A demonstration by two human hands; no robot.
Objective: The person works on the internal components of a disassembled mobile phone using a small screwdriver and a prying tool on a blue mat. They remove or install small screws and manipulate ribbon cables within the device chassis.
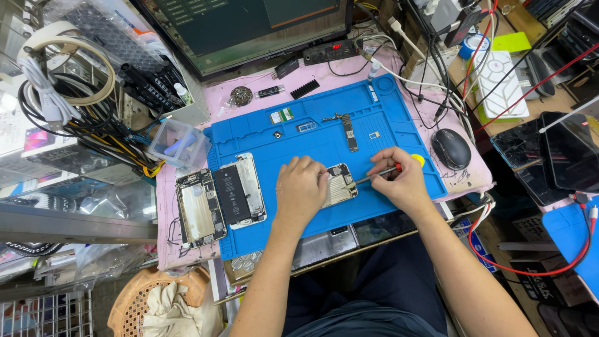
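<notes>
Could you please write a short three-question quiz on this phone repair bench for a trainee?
1. True or false: the right hand holds a red-handled screwdriver with its tip at the opened phone.
2. Which hand steadies that phone on the blue mat? A) left hand B) right hand C) neither
3. Fill in: the black computer ____ lies beside the mat's right edge.

Key: 1 true; 2 A; 3 mouse.
</notes>
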